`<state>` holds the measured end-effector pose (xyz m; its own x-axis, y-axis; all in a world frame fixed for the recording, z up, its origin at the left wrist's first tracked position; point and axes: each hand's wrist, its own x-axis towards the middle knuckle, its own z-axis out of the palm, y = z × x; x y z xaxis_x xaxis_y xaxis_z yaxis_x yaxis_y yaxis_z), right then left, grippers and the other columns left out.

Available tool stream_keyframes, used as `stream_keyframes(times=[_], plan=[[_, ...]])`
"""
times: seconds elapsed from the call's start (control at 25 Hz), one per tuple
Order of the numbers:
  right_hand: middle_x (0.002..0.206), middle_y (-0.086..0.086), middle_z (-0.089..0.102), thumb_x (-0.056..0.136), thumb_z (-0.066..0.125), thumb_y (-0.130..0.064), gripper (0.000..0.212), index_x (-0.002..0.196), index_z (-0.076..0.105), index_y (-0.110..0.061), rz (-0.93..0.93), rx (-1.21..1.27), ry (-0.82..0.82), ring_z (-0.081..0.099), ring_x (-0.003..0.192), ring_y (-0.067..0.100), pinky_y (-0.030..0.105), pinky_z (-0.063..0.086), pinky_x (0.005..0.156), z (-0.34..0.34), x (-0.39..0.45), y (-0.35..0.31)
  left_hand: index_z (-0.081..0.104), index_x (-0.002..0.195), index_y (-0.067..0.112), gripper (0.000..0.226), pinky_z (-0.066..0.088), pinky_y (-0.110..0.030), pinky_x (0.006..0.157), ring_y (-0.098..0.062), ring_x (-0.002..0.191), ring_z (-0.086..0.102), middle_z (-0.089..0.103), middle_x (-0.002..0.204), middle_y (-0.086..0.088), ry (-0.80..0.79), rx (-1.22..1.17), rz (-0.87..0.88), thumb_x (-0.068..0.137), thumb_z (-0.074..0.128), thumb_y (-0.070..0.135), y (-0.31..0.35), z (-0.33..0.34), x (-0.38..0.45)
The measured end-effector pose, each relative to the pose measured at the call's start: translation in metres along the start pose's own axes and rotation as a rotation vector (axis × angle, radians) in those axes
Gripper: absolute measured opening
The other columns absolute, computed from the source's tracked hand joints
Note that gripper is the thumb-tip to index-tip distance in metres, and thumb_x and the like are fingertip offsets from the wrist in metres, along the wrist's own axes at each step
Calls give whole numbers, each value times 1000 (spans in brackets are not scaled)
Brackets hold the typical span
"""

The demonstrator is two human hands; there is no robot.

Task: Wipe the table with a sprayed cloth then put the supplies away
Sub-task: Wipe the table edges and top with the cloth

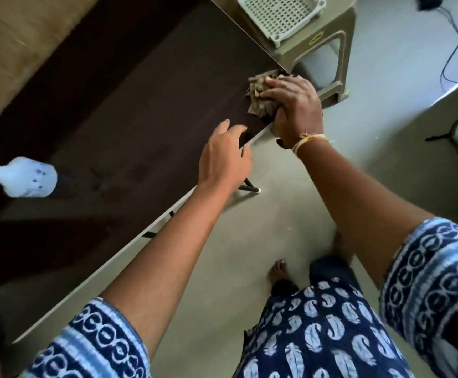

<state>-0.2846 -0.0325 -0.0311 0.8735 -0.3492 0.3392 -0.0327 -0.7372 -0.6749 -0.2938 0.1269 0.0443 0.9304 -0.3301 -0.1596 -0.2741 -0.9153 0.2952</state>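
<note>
Nearest the wearer, the left hand (226,155) hovers over the near edge of the dark table (129,126), fingers loosely spread and holding nothing. Just beyond it and to its right, the right hand (294,105) presses flat on the brown cloth (260,92), fingers curled over the bunched fabric at the table's far right corner. The cloth lies directly under that palm, part of it past the fingertips toward the table's middle. The spray bottle (21,177) lies well to the left of both hands, its long axis roughly along the table edge; the free left hand is nearer it. Beyond the corner, a white basket (279,16) rests on a stool (339,54).
</note>
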Motion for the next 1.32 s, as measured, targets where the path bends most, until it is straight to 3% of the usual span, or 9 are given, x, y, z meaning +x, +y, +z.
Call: stream_keyframes(times=[0.28, 0.44, 0.6, 0.72, 0.84, 0.96, 1.04, 1.2, 1.32], plan=[[146, 19, 44, 74, 45, 3, 45, 106, 74, -8, 539, 535, 361, 34, 139, 30, 42, 29, 117, 29, -33, -60, 73, 107, 23, 34, 49, -34, 79, -29, 96, 67, 74, 103, -2, 158, 214, -63, 92, 50, 43, 14, -3, 50], [156, 22, 25, 79, 46, 8, 54, 129, 61, -7, 578, 490, 213, 30, 138, 23, 10, 9, 113, 31, -45, -81, 75, 102, 28, 29, 53, -40, 73, -29, 87, 69, 75, 93, -3, 72, 202, -46, 89, 56, 45, 7, -14, 53], [154, 15, 34, 78, 37, -4, 55, 124, 65, -15, 488, 323, 137, 36, 139, 30, 32, 35, 114, 11, -22, -39, 76, 104, 29, 22, 53, -33, 74, -22, 89, 70, 75, 99, 0, 56, 189, -46, 87, 66, 39, 12, -19, 58], [138, 4, 54, 76, 41, -13, 47, 106, 74, -27, 536, 281, 10, 57, 117, 23, 27, 45, 91, -10, 12, -11, 76, 102, 30, 20, 52, -29, 75, -17, 89, 71, 75, 101, 4, 70, 143, -114, 86, 68, 37, 18, -18, 58], [118, -7, 66, 74, 40, -8, 50, 97, 77, -33, 594, 513, -229, 60, 107, 9, 21, 44, 93, -30, 47, 15, 76, 102, 29, 18, 53, -25, 76, -10, 90, 70, 75, 100, 8, 93, 120, -149, 88, 66, 34, 27, -20, 62], [59, -23, 63, 80, 35, 11, 52, 105, 75, -12, 650, 844, -496, 57, 58, -8, 9, 39, 60, -30, 89, 36, 76, 105, 25, 20, 52, -21, 72, -9, 84, 70, 75, 96, 7, 182, 99, -212, 91, 62, 30, 39, -20, 82], [40, -21, 53, 81, 34, 17, 52, 106, 73, -6, 580, 885, -588, 47, 40, -4, 11, 34, 47, -24, 111, 39, 74, 107, 24, 22, 52, -18, 75, -5, 81, 68, 75, 95, 6, 239, 44, -265, 90, 62, 27, 42, -18, 102], [72, -21, 60, 83, 42, 2, 52, 99, 76, -34, 496, 671, -688, 47, 45, -10, 6, 33, 48, -31, 111, 43, 70, 118, 24, 31, 46, -11, 85, -6, 95, 66, 70, 114, 5, 181, -24, -298, 88, 66, 22, 30, -24, 147], [121, -15, 64, 84, 42, 0, 55, 112, 72, -38, 361, 588, -692, 53, 67, -15, 3, 37, 64, -56, 78, 48, 65, 125, 25, 42, 36, -11, 99, -10, 116, 60, 62, 132, 2, 42, 50, -287, 84, 72, 25, 21, -28, 160]])
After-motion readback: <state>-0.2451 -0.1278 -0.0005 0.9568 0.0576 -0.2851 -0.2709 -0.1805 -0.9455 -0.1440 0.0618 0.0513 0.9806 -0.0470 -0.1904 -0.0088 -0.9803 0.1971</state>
